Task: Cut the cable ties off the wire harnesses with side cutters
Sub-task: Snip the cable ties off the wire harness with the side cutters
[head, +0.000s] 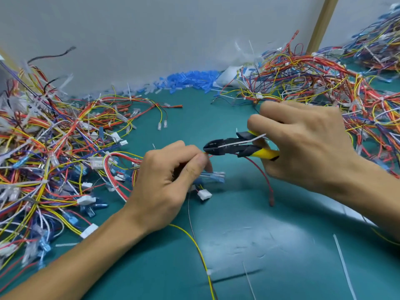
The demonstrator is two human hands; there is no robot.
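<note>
The left hand [171, 178] is curled, and its thumb and forefinger pinch a small wire harness [121, 158] just above the middle of the green counter [238, 234]. The right hand [303, 144] is closed around the yellow and black handles of the side cutters [229, 147]. The tool lies almost level and points to the left. Its jaws are nearly together, with the tips directly at the left fingertips, where the wires come out. A thin white cable tie [242, 141] lies along the top of the cutters. I cannot tell if it is already cut.

From the pinch, 1 red wire [263, 177] hangs down to the right and ends on the counter. 1 yellow wire [200, 254] runs from under the left wrist toward the near edge.

The open room is a green strip between both forearms, going from the near edge up to the wall [151, 29]. On its left border is a large pile of harnesses [43, 148], which touches the left forearm. On the right is a second pile [324, 79], behind the right hand. A heap of small blue pieces [188, 79] lies along the foot of the wall. 2 loose white ties [344, 263] lie near the front edge on the right.
</note>
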